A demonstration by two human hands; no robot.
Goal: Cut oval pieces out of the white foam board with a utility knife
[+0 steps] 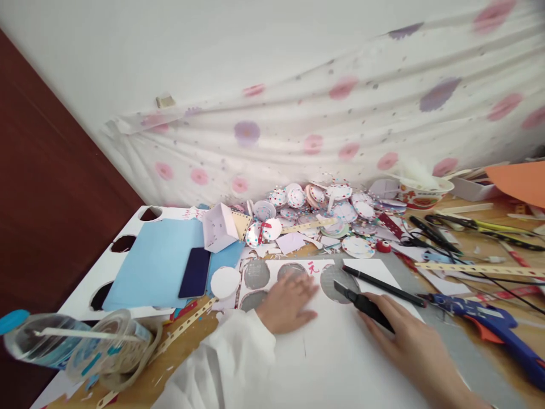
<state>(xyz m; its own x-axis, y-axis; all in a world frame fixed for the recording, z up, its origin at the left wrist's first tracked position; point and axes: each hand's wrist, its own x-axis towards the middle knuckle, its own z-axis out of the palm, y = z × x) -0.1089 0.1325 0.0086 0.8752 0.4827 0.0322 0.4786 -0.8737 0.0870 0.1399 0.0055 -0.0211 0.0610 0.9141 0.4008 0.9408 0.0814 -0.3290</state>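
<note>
A large white sheet (323, 346) with round holes cut along its far edge lies in front of me on a grey cutting mat (464, 346). My left hand (287, 301) rests on the sheet beside one hole, palm down and fingers stretched out, slightly blurred. In my right hand (400, 332) is a black utility knife (370, 309), its blade pointing left over the right-hand hole. Just beyond the knife, a black marker (383, 286) lies slantwise across the sheet. A white paper disc (225, 282) sits left of the sheet.
Decorated paper discs (336, 213) are heaped against the curtain (289, 136). Blue paper (153, 264), a dark phone (195, 272) and a small white box (220, 227) lie left. Plastic containers (106, 346) stand near left. A blue glue gun (481, 318) and pliers (489, 227) lie right.
</note>
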